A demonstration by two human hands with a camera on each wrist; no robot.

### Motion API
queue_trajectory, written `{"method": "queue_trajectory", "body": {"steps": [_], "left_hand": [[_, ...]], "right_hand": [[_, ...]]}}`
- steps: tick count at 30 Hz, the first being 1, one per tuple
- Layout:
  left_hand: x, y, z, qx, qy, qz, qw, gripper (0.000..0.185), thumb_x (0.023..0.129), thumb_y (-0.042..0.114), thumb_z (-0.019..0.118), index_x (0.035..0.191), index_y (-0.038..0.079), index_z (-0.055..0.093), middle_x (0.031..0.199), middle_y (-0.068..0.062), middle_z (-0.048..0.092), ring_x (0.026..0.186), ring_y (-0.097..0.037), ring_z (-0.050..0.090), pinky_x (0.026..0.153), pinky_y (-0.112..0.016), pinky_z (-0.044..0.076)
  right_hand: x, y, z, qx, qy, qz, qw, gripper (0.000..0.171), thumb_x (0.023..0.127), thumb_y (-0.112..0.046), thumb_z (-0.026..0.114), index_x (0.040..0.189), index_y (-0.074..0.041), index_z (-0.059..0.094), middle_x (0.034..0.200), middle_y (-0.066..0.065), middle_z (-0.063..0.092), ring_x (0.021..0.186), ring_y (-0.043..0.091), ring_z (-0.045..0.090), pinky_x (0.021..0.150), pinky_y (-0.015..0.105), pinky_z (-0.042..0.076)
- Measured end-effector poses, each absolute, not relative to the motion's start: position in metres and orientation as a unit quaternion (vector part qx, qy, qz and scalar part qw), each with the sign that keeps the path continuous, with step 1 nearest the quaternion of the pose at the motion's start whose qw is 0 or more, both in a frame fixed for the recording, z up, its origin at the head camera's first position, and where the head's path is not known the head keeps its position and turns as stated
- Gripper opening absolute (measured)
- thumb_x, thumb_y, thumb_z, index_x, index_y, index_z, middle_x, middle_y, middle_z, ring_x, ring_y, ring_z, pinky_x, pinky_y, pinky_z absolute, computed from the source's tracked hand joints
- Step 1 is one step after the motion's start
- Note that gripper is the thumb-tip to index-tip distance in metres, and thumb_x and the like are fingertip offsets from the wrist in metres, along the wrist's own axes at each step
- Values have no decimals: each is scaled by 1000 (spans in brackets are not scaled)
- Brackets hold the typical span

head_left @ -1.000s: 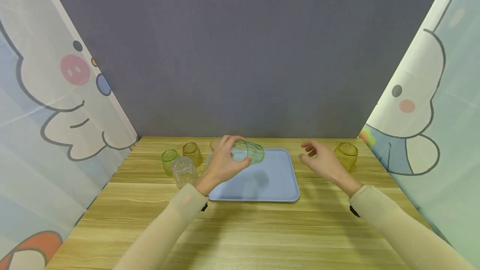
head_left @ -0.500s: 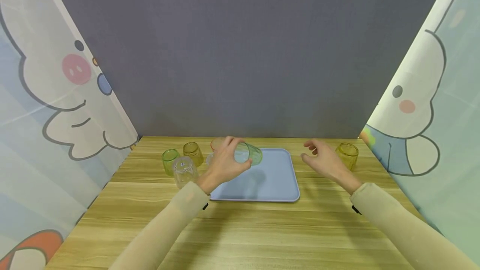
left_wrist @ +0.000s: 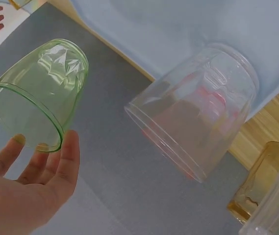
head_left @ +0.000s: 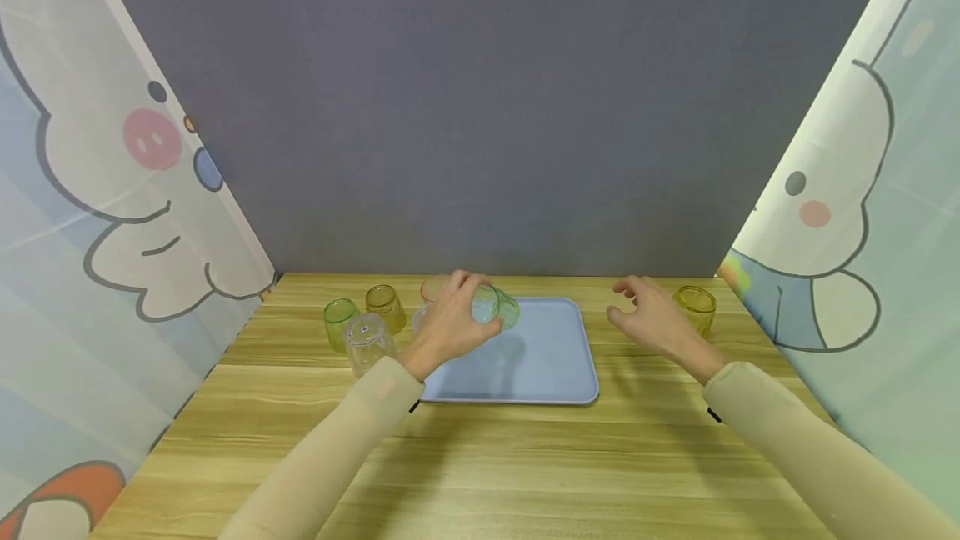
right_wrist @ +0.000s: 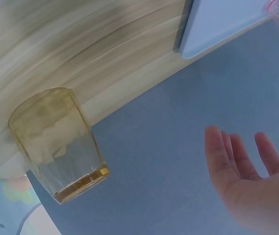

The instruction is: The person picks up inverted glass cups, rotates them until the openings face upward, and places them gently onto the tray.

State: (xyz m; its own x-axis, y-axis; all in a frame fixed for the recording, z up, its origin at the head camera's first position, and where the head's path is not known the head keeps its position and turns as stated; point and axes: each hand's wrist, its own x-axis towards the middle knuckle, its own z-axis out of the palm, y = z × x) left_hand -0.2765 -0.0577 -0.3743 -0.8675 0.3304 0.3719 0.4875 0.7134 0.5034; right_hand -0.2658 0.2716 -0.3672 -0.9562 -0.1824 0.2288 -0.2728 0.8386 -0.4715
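1. We note the left hand (head_left: 450, 319) wrapped round a green cup (head_left: 497, 307), fingers and thumb curled on its wall near the rim; the cup is tilted, held above the far left part of the blue tray (head_left: 555, 357).
2. The right hand (head_left: 651, 319) hovers with fingers loosely spread, holding nothing, between the tray and a yellow cup (head_left: 696, 307) that stands on the wooden table (head_left: 480, 457).
3. Left of the tray: a clear cup (head_left: 367, 342), another green cup (head_left: 339, 319), an amber cup (head_left: 385, 305). A clear pinkish cup (left_wrist: 198, 127) shows in the left wrist view at the tray's edge (whether it rests on the tray or just off it, we cannot tell).
4. Our judgement for the step in hand: keep the grip on the wall, not the rim; level the cup before lowering; set it well inside the tray's raised edge; ease the fingers off only once it sits flat.
5. Mind the pinkish cup close by the knuckles.
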Motion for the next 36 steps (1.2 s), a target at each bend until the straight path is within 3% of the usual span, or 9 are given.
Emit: {"method": "queue_trajectory", "body": {"steps": [10,22,28,36], "left_hand": [[-285,-57,-367,-213,-931,-258,145,57,82,37,75,132,13,62,129,-9,55,116,-33,51,94,-53,43],[-291,-56,-362,-225,-945,-195,137,57,88,37,73,137,13,58,134,-10,51,115,-31,50,83,-49,48],[-296,-57,-360,-222,-951,-177,121,59,89,38,73,140,14,56,135,-10,50,119,-31,49,85,-53,49],[-301,-56,-365,-229,-954,-164,99,59,90,36,71,143,14,54,138,-11,50,119,-31,48,84,-47,51]], "right_hand": [[-271,278,-370,117,-967,207,89,46,94,-27,59,128,5,58,126,28,58,110,45,57,88,60,48],[-276,291,-370,99,-976,172,84,45,95,-27,58,127,4,58,128,32,53,114,52,52,83,65,48],[-281,299,-369,93,-980,158,84,48,95,-28,58,128,6,58,129,35,51,116,55,48,83,68,47],[-290,317,-369,86,-983,141,79,51,96,-29,57,132,8,55,131,38,47,117,59,44,81,71,46]]}}
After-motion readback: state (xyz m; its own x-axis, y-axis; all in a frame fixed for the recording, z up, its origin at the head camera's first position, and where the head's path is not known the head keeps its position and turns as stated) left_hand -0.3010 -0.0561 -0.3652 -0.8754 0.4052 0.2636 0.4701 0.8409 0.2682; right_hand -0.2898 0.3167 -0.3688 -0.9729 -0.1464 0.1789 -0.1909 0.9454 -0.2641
